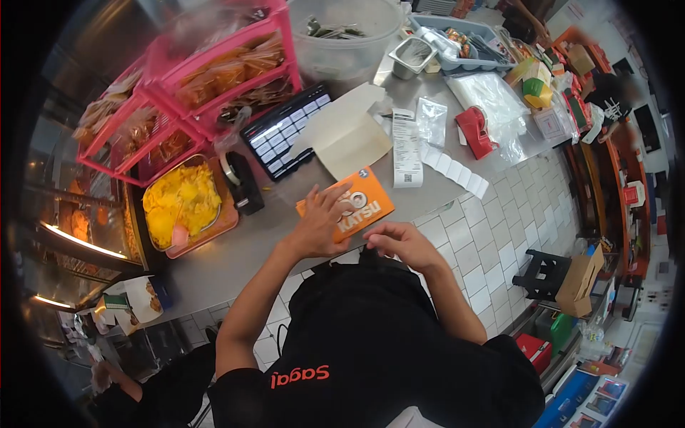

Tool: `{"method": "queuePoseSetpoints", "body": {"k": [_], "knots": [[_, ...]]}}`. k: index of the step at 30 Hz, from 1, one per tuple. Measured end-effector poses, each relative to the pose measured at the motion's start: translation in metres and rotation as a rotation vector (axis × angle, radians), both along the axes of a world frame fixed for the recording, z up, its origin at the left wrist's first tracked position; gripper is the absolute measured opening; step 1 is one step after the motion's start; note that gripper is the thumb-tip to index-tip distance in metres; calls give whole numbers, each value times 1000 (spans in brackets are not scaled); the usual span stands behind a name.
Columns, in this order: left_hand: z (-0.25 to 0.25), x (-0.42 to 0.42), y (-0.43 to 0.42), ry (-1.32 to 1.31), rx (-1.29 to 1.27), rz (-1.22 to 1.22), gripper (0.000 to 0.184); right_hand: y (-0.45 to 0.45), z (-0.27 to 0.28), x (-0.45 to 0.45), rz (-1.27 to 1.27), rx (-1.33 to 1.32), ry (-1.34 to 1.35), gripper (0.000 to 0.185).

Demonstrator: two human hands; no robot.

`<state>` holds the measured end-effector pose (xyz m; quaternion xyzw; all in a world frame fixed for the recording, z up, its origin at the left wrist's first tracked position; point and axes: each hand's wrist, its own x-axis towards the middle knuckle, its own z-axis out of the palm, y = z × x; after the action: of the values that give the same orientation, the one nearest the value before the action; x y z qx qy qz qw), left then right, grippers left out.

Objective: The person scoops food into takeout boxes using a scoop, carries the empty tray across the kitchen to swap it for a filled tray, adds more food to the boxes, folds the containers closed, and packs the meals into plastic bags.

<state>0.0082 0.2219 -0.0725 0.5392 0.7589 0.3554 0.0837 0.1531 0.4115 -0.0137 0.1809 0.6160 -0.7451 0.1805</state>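
Head view, clock positions read about the orange box (pixel 369 202): the box, printed "KATSU", sits at the near edge of the steel counter (pixel 282 202), directly ahead of the person's torso, cream card panels (pixel 349 139) standing open at 12 o'clock. Left hand (pixel 322 220): laid palm-down over the box's 9 o'clock side, fingers spread on the printed face, the thumb toward the near edge. Right hand (pixel 404 244): at 4 o'clock, fingers curled, the thumb and forefinger close together by the box's near corner; cannot tell whether they pinch the card or merely lie beside it. Around the box: a printed receipt (pixel 407 146) between 1 and 2 o'clock; a strip of white labels (pixel 457 172) just past 2; a red tape dispenser (pixel 477 133) at 2, with clear plastic bags (pixel 489 100) beyond it. A lit touchscreen (pixel 270 146) at 11 is partly overlapped by the card panels. A black tape dispenser (pixel 242 185) lies between 9 and 10; a tray of yellow food (pixel 182 200) at 9. Pink baskets (pixel 187 113) holding bagged items occupy 10 to 11; a clear tub (pixel 346 53) stands at 12. Another person's arm (pixel 123 378) shows at 8, well apart from the box.
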Motion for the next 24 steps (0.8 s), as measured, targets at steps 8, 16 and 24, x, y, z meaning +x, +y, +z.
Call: {"method": "queuePoseSetpoints", "body": {"k": [8, 16, 24], "knots": [[-10, -2, -9, -2, 81, -74, 66, -44, -17, -11, -172, 89, -7, 39], [-9, -2, -13, 46, 87, -89, 48, -49, -24, -11, -312, 233, 81, 41], [-16, 1, -9, 116, 91, -104, 22, -47, -68, 4, -397, 308, 116, 32]]}}
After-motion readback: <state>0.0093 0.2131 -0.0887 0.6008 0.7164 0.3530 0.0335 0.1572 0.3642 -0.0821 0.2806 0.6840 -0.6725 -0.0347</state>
